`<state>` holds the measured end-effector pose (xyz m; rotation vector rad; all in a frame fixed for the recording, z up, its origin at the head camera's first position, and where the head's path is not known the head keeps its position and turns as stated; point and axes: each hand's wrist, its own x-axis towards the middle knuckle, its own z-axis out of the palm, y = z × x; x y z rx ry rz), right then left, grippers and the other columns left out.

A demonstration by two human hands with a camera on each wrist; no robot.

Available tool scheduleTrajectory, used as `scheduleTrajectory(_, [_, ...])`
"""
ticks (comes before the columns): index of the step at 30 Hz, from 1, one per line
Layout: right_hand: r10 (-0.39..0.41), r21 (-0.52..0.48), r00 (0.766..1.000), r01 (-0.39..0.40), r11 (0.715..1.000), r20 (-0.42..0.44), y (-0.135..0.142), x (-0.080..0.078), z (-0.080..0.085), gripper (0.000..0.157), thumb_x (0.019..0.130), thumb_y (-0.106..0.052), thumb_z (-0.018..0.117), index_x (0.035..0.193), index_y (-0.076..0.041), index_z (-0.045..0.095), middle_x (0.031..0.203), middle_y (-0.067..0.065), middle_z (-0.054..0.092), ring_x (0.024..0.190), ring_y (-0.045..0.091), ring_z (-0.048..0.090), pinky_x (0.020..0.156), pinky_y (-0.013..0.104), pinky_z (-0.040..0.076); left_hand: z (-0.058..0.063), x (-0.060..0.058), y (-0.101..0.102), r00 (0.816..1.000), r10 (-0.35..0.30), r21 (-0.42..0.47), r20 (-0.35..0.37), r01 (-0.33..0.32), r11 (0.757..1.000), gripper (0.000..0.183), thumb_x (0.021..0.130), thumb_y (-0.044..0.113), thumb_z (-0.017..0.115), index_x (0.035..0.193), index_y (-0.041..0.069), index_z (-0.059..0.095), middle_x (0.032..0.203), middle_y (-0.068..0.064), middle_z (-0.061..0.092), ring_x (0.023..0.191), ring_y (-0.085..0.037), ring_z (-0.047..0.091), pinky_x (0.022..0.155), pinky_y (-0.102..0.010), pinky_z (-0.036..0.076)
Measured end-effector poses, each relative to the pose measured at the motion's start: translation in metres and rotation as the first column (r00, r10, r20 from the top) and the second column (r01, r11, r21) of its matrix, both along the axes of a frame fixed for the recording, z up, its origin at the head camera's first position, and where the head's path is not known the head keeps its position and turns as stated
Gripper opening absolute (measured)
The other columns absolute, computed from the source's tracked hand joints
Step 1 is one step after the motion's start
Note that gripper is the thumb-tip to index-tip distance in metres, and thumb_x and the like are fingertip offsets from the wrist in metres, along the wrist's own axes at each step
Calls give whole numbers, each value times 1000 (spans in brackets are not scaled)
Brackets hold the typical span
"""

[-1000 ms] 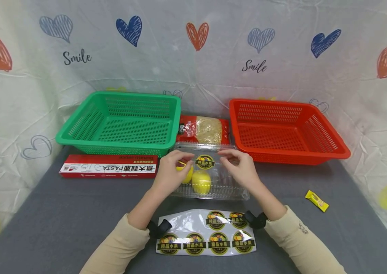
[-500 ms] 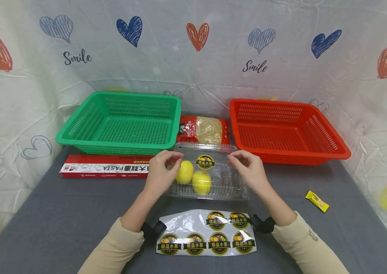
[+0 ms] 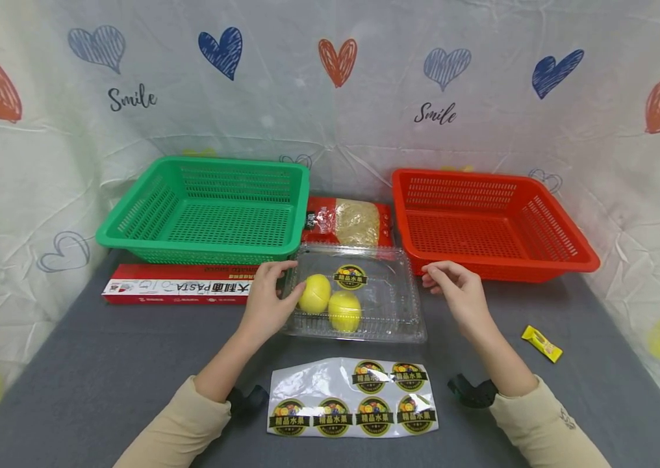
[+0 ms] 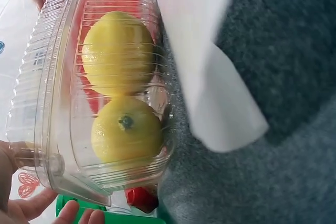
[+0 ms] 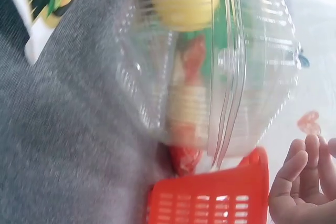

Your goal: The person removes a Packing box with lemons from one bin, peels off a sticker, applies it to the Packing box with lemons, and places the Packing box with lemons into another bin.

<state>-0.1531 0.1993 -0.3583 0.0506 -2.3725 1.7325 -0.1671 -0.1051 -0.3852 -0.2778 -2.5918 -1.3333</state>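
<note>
A clear plastic clamshell box (image 3: 385,302) stands closed at mid-table, a round fruit sticker (image 3: 350,277) on its lid. Two lemons (image 3: 314,294) lie inside, toward its left. My left hand (image 3: 262,302) is at the box's left side, thumb and fingers spread apart; the left wrist view has its fingers (image 4: 37,203) right by the box's corner. Off the box's right side hovers my right hand (image 3: 463,292), fingers loosely bent and holding nothing. A white sheet of round stickers (image 3: 330,383) lies in front of the box.
Behind stand a green basket (image 3: 227,255) at left and a red basket (image 3: 499,268) at right. Between them lies a red bag with a clear window (image 3: 356,223). A long pasta box (image 3: 178,285) lies at left, a small yellow packet (image 3: 542,343) at right.
Both hands have drawn apart from above the lid, the left one to the box's left side and the right one out past its right side. The box and lemons have stayed in place.
</note>
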Motion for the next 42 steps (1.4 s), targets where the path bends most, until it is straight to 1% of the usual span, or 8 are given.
scheduleTrajectory(4, [9,-57,1000,-7,998,21,10,1,0,33,93,-19,54,106,11,58,83,-3,64,77,8,61,70,19,50,-2,0,-2,998,-25,48,53,23,999,45,87,18,63,127,6,49,123,-16,41,111,-31,45,79,-43,49])
scheduleTrajectory(11, [52,-188,995,-35,982,82,28,2,1,24,91,-20,58,102,1,61,84,-4,64,80,9,61,71,18,50,-8,-2,-1,992,-87,168,94,71,983,48,89,15,60,133,4,42,128,-17,42,116,-32,46,92,-42,44])
scheduleTrajectory(16, [79,-335,989,-34,942,121,39,1,-1,13,90,-19,58,97,-9,64,86,-3,64,81,9,60,72,17,50,-11,-3,-2,985,-129,216,114,102,971,54,91,15,57,138,4,34,134,-19,38,121,-32,42,96,-42,40])
scheduleTrajectory(24, [94,-476,981,-1,879,170,60,-3,-10,18,91,-21,57,103,-9,60,89,-1,64,83,10,62,74,18,50,-10,-4,-2,971,-172,207,165,137,969,59,93,16,53,144,6,23,138,-18,32,129,-31,31,98,-41,37])
scheduleTrajectory(31, [189,-602,965,-43,797,181,74,-5,-15,16,95,-19,50,104,-10,59,93,2,64,87,13,63,78,22,50,-8,-2,-2,966,-181,220,185,139,966,61,93,19,54,144,6,23,141,-18,29,131,-31,27,98,-42,37])
scheduleTrajectory(38, [214,-676,960,-36,736,181,79,-6,-16,19,95,-19,49,105,-4,56,93,5,64,89,16,64,79,24,50,-8,-3,-4,958,-207,259,199,153,954,66,91,22,59,145,8,23,145,-16,25,132,-30,24,98,-44,37])
scheduleTrajectory(40, [214,-706,959,-20,708,187,81,-6,-17,20,95,-19,49,108,-3,51,93,6,64,89,17,64,80,25,50,-9,-3,-4,957,-212,261,196,157,952,66,91,21,58,145,8,23,144,-16,25,132,-30,24,98,-44,36])
scheduleTrajectory(42, [210,-757,958,11,653,194,83,-7,-17,23,95,-19,50,112,-5,44,92,7,63,89,18,64,80,25,50,-9,-4,-4,959,-208,249,191,157,956,64,91,21,57,144,8,24,143,-17,26,132,-31,25,98,-44,37])
